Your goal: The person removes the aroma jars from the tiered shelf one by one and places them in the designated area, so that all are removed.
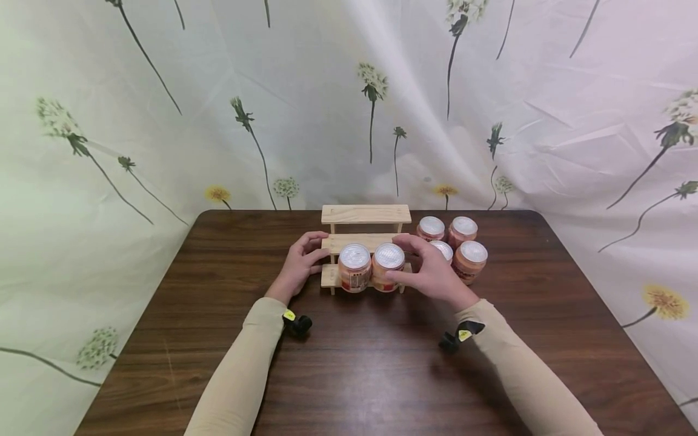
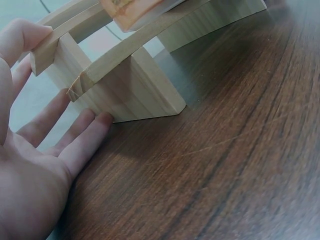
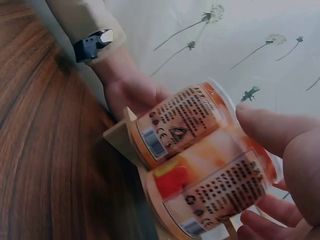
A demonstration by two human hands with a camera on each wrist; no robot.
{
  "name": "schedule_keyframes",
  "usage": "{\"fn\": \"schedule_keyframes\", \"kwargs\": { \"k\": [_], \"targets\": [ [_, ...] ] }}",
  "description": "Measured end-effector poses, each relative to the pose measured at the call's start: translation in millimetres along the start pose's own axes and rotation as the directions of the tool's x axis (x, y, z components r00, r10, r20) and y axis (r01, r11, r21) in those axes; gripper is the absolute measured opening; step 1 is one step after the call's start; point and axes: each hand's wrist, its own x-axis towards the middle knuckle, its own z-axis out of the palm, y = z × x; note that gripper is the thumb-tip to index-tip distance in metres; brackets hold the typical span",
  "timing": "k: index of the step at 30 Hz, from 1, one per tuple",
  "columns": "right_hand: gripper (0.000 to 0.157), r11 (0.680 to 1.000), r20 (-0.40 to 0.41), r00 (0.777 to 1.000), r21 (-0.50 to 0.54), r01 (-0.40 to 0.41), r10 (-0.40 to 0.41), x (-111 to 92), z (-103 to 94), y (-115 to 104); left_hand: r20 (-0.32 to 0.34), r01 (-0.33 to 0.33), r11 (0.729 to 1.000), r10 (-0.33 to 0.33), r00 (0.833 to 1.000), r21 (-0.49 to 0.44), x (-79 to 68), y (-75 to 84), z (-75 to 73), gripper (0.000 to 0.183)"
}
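Note:
A small three-step wooden rack (image 1: 365, 214) stands on the table. Two orange-labelled jars with clear ridged lids sit side by side on its lowest step: a left jar (image 1: 354, 269) and a right jar (image 1: 388, 266). At the rack's left end, my left hand (image 1: 297, 263) holds the middle step between thumb and index finger; its other fingers touch the side panel (image 2: 135, 95). My right hand (image 1: 436, 272) grips the right jar, thumb at the front and fingers round the far side. In the right wrist view, both jars' printed labels (image 3: 215, 192) show.
Several similar jars (image 1: 470, 261) stand grouped right of the rack, one partly hidden behind my right hand. A dandelion-print cloth (image 1: 327, 121) hangs behind the dark wooden table (image 1: 349, 375). The upper two steps lie behind the jars.

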Motion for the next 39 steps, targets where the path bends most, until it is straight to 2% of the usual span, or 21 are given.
{"fn": "schedule_keyframes", "kwargs": {
  "k": [8,15,24,39],
  "targets": [
    [0.060,0.999,-0.039,0.999,0.025,0.028,-0.027,6.2,11.9,1.9,-0.011,0.001,1.000,-0.001,1.000,0.001,0.9,0.6,0.4,0.037],
    [0.055,0.997,-0.076,0.997,0.075,-0.007,0.012,7.4,16.7,-0.3,0.000,-0.003,1.000,0.003,1.000,-0.001,0.9,3.1,1.2,0.043],
    [0.054,0.989,-0.108,0.991,0.138,-0.062,0.077,6.1,21.6,-0.3,-0.004,0.010,1.000,-0.010,1.000,0.012,0.2,2.5,0.1,0.045],
    [0.056,0.983,-0.178,0.981,0.176,-0.050,0.081,-0.6,23.7,-1.5,-0.002,0.010,1.000,-0.010,1.000,0.004,-0.3,1.2,0.9,0.044]
  ]
}}
